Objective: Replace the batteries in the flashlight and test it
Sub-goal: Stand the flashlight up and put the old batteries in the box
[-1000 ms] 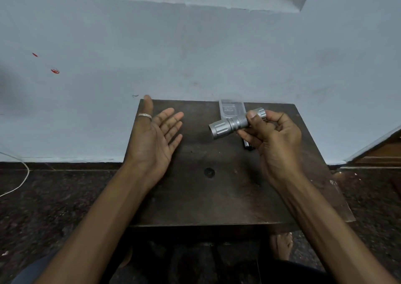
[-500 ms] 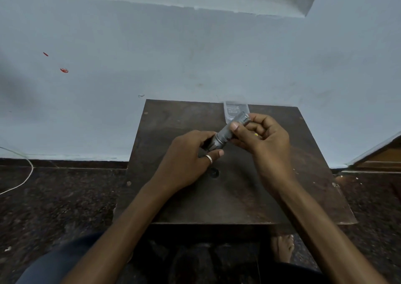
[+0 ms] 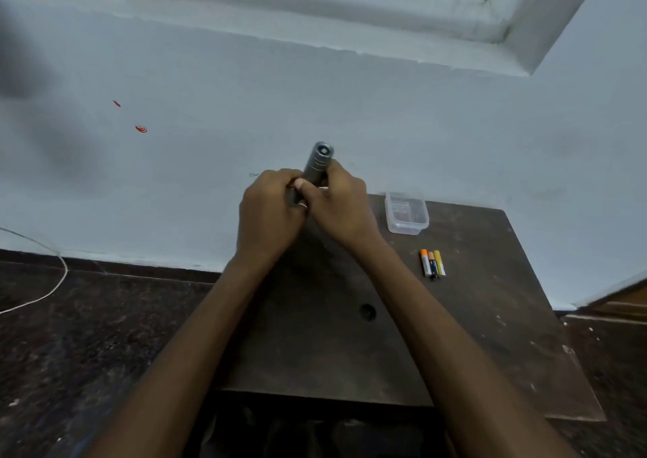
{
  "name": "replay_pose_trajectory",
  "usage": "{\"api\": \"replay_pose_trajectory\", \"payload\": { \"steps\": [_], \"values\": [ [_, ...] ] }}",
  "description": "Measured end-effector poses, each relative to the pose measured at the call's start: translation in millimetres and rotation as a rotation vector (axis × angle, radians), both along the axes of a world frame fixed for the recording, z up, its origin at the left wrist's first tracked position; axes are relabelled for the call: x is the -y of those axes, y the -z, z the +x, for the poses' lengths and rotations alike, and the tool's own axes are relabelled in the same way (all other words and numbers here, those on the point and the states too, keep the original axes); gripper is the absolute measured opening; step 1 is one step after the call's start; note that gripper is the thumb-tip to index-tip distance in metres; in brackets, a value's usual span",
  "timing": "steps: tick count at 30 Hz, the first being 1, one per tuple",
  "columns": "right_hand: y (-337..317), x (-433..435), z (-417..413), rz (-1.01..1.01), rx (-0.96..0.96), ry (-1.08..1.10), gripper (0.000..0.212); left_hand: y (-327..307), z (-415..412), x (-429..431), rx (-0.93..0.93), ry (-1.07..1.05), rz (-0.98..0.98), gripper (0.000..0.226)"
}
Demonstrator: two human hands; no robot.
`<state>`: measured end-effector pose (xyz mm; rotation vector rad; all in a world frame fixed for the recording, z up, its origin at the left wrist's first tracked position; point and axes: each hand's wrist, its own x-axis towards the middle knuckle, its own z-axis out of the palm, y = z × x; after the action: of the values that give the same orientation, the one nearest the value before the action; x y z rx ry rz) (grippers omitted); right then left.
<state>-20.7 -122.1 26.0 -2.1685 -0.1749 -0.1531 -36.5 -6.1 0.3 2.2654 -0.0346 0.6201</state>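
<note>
Now flashlight [image 3: 320,162] raised, left hand [image 3: 269,217], right hand [image 3: 340,206] gripping

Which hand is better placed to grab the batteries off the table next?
Right, probably. The batteries lie on the table to the right of the right hand; the left hand would have to cross over. Both hands grip the flashlight, so the left can hold it.

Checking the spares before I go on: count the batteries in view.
3, side by side on the table, just nearer than the clear box: orange-capped battery leftmost, dark battery in the middle, yellow battery rightmost. Any inside the flashlight are hidden.
</note>
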Motion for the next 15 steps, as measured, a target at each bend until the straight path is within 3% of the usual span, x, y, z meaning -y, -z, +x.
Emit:
{"api": "replay_pose_trajectory", "payload": {
  "steps": [6, 11, 15],
  "values": [
    [18, -33, 41, -0.119, -0.099, -0.082, 0.022, 17, 28, -25, -0.111, -0.113, -0.014, 0.025],
    [25, -39, 46, -0.119, -0.103, -0.051, 0.022, 24, 36, -30, -0.116, -0.090, 0.023, 0.023],
    [18, -31, 32, -0.191, -0.100, -0.043, 0.031, 25, 28, -28, -0.227, -0.151, 0.101, 0.038]
  ]
}}
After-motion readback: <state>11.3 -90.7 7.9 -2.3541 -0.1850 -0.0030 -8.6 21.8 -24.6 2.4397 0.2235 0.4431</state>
